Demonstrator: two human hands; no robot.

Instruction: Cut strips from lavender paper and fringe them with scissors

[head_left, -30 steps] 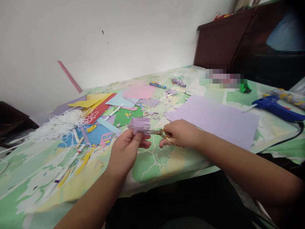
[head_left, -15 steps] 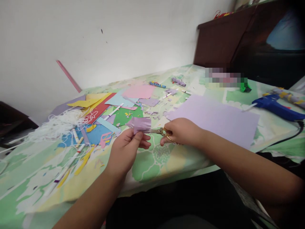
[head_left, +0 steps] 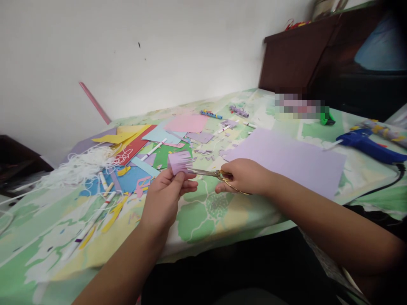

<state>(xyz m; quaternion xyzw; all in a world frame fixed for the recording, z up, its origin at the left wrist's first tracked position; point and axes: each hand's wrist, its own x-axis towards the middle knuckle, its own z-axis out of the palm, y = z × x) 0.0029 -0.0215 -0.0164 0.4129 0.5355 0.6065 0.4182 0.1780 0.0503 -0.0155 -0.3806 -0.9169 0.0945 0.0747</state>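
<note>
My left hand (head_left: 168, 190) pinches a small piece of purple paper (head_left: 178, 162) between thumb and fingers. Its right edge is cut into a fringe of several thin strips. With its fingers in the gold handles, my right hand (head_left: 246, 176) holds a pair of scissors (head_left: 208, 172). The blade tips point left and reach the paper's lower right edge, close to my left thumb. To the right of the scissors, a large sheet of light purple paper (head_left: 292, 159) lies flat, partly behind my right hand and forearm.
A tangle of white string (head_left: 85, 165) lies on the left beside coloured paper sheets (head_left: 187, 124), markers (head_left: 154, 149) and paper scraps. A blue glue gun (head_left: 370, 144) with a black cord rests at the right. The patterned tablecloth (head_left: 203, 216) meets the white wall behind.
The purple paper has turned in my left hand, and its fringe now fans out to the right. The scissors' blades have drawn back slightly and opened from the paper.
</note>
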